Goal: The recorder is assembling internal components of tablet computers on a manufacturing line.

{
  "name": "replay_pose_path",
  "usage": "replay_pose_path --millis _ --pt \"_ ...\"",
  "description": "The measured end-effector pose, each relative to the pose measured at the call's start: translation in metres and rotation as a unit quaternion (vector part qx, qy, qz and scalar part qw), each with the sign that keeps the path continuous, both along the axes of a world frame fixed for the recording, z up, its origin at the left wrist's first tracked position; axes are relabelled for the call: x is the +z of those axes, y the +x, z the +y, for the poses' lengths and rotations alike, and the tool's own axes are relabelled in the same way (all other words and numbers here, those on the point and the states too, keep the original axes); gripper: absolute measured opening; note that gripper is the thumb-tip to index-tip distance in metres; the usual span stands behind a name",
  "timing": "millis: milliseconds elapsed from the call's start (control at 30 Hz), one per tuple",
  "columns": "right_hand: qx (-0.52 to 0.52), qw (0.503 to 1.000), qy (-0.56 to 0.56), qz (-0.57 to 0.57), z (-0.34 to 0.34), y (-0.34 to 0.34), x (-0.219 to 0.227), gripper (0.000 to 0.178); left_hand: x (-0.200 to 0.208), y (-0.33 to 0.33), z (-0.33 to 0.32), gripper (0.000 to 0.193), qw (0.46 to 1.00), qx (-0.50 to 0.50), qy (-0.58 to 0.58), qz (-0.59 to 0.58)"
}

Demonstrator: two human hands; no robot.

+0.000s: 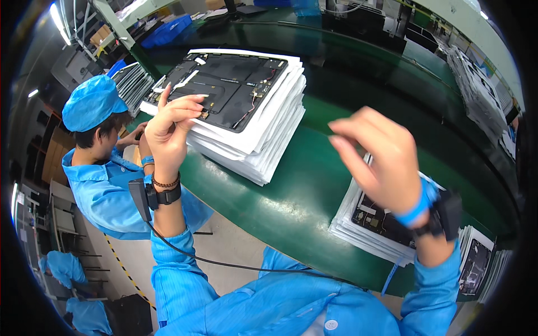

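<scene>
My left hand is raised over the near left corner of a tall stack of white sheets. Its fingers are spread, and I see nothing in them. On top of that stack lies a black flat device panel with small circuit parts, wires and white strips. My right hand hangs over the green bench, slightly blurred. Thumb and forefinger are bent toward each other with a gap between the tips, and no object shows there. Below it is a lower stack of white sheets with another dark panel, partly hidden by my wrist.
A co-worker in blue cap and clothes sits close on my left. More panel stacks stand at the far right, and another stack lies at the near right. A black cable runs from my left wrist across my front. Blue bins stand behind.
</scene>
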State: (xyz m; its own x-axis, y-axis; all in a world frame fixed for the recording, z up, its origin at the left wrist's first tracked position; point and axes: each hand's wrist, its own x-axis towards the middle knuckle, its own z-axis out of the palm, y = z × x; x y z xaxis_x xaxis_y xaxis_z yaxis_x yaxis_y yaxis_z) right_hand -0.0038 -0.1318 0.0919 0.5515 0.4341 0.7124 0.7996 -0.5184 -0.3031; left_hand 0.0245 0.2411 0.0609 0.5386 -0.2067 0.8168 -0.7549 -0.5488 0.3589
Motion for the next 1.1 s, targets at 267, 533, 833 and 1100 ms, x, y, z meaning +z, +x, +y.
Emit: replay_pose_path --millis 267,533,833,1100 --pt "0.004 0.998 -0.002 -0.066 0.048 0.108 -0.019 0.009 0.002 -0.002 -0.009 0.01 1.0 -0.004 -0.012 0.018" --pt "0.073 0.996 0.01 -0.052 0.048 0.127 -0.012 0.011 0.005 -0.002 -0.009 0.008 1.0 0.007 -0.004 0.012" --pt "0.104 0.992 -0.031 -0.062 0.049 0.136 -0.014 0.011 0.005 -0.001 -0.01 0.008 1.0 0.006 -0.013 0.019" --pt "0.15 0.988 -0.044 0.011 0.052 0.14 -0.011 0.01 0.004 0.0 -0.008 0.007 1.0 0.002 -0.01 0.012"
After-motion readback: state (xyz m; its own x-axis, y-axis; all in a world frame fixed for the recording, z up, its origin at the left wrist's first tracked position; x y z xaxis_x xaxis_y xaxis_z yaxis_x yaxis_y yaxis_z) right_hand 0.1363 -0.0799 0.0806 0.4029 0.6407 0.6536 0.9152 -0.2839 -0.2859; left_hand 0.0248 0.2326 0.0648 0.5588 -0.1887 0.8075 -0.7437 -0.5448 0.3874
